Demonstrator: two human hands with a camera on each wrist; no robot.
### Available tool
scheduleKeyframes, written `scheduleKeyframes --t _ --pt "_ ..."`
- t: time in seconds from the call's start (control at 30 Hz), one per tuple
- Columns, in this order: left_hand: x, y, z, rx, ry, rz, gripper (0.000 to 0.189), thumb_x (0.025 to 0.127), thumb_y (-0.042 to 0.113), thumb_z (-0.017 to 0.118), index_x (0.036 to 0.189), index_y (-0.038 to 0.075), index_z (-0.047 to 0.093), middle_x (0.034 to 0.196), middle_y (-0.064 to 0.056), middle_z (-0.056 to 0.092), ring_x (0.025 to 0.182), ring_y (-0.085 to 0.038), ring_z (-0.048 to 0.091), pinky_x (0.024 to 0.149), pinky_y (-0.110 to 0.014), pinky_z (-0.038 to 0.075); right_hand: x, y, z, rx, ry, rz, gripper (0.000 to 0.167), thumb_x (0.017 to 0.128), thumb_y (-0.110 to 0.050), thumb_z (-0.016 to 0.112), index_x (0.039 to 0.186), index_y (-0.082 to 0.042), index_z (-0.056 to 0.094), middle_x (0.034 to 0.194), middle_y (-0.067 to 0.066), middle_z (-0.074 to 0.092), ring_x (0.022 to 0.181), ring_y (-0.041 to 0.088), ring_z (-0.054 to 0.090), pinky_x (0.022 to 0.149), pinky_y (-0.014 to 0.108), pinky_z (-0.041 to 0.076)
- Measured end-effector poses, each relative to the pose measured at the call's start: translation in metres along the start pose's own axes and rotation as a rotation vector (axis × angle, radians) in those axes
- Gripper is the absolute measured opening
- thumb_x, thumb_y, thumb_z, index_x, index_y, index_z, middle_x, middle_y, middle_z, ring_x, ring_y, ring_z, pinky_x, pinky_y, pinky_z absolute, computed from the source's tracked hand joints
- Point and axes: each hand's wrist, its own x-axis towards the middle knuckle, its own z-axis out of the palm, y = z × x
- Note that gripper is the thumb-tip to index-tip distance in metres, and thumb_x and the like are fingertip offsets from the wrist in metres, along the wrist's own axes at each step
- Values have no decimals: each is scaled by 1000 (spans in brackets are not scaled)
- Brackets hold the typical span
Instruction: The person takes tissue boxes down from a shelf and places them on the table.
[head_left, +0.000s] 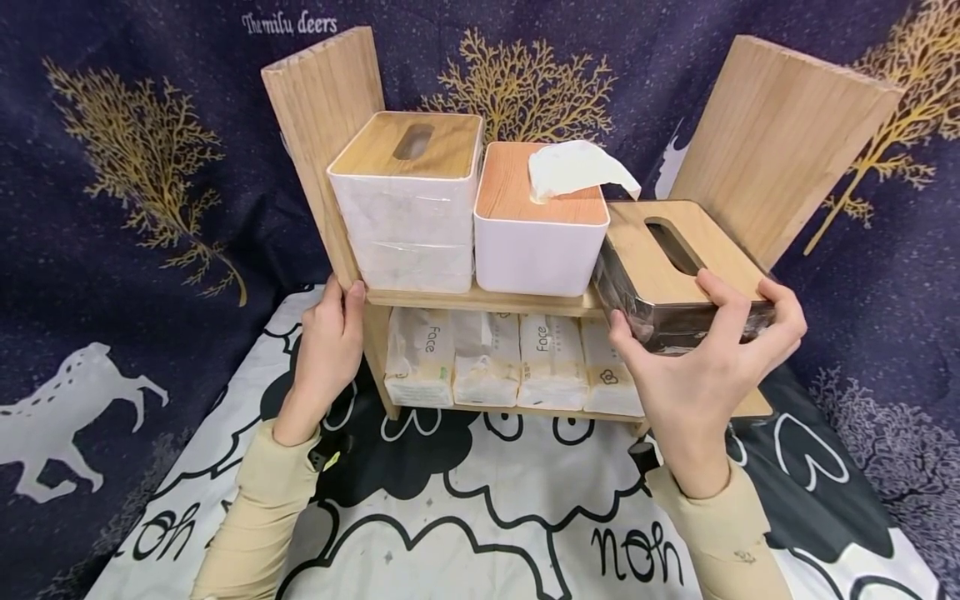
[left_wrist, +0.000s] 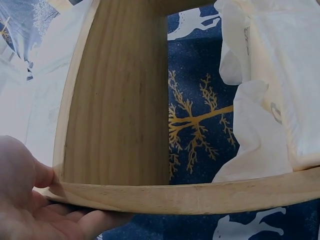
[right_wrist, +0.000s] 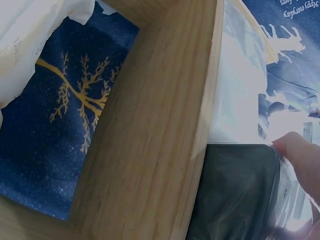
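My right hand [head_left: 697, 383] grips a dark tissue box [head_left: 720, 242] with a wooden slotted lid, fingers over the lid and thumb on its left side. The box, in clear film, is tilted over the right end of the wooden shelf's upper board [head_left: 442, 298]. In the right wrist view, its dark underside [right_wrist: 235, 185] lies beside the wood. My left hand [head_left: 330, 354] holds the shelf's left side panel [head_left: 330, 142] where it meets that board. Beside the dark box are a white tissue box [head_left: 536, 258] with a tissue sticking out and a film-wrapped white tissue box [head_left: 405, 217].
Several tissue packs [head_left: 420, 350] stand on the lower shelf board. The right side panel [head_left: 787, 142] rises behind the dark box. A patterned cloth [head_left: 480, 533] covers the table, and a dark blue printed curtain [head_left: 187, 100] hangs behind.
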Motion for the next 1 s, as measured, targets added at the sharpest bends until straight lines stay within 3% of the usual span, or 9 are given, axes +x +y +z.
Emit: scheduleKeyframes --t 0.2,0.43,0.73,1.0 --pt "1 0 0 -8 11 12 36 105 28 38 110 -4 53 68 -18 52 61 -34 54 54 -43 40 1 -9 -6 41 29 -10 62 54 -33 83 103 0 64 129 11 38 126 22 33 111 37 24" --pt "1 0 0 -6 -1 5 38 105 30 37 113 -4 53 69 -17 52 61 -34 54 55 -42 41 3 -20 -16 72 50 -21 61 56 -34 81 101 3 63 127 6 38 124 24 35 110 38 26" --pt "1 -1 2 -8 0 -4 38 105 30 38 114 -4 53 71 -19 54 63 -35 56 55 -44 43 5 -18 -36 69 69 -34 68 55 -41 79 102 6 61 125 3 39 123 24 35 106 39 30" --pt "1 -1 2 -8 9 4 36 105 29 38 110 -2 54 67 -13 47 58 -31 49 53 -38 37 8 -14 -57 56 57 -11 75 53 -48 80 104 5 64 126 4 42 122 21 36 104 33 32"
